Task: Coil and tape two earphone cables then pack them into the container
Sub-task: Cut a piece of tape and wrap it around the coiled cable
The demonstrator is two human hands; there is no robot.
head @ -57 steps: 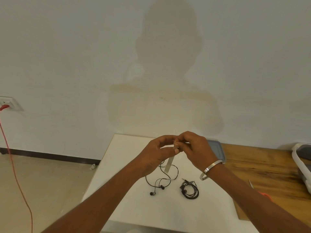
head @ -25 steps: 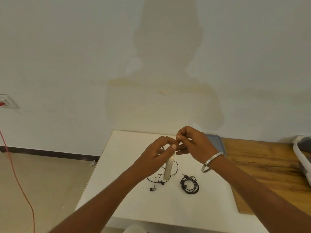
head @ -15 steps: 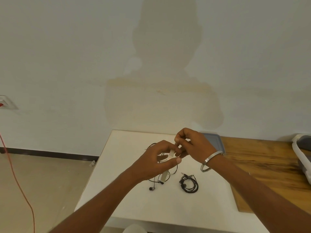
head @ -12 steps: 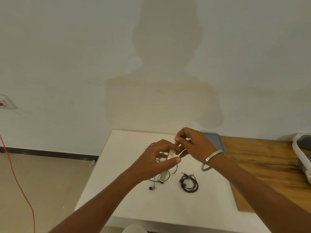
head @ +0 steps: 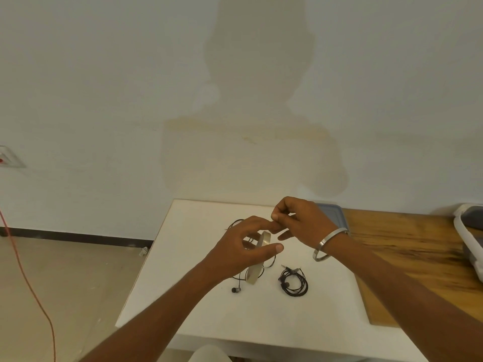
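Observation:
My left hand (head: 243, 248) is closed around a roll of tape (head: 254, 273), which I see edge-on and tilted above the white table (head: 198, 304). My right hand (head: 303, 223), with a metal bangle on its wrist, pinches thumb and forefinger at the roll's top edge, on what looks like the tape's loose end. A loose black earphone cable (head: 236, 289) lies partly hidden under my left hand. A coiled black earphone cable (head: 294, 281) lies on the table to its right. A grey container (head: 333, 212) sits at the back, partly hidden behind my right hand.
A wooden tabletop (head: 407, 246) adjoins the white table on the right. A white and grey object (head: 467, 231) sits at its far right edge. At the left, a red cord (head: 23, 273) hangs from a wall socket (head: 7, 159) to the floor.
My left hand has turned over the tape roll, and its thumb now lies across it. My right hand has stayed pinched at the roll's top. Both earphone cables lie where they were.

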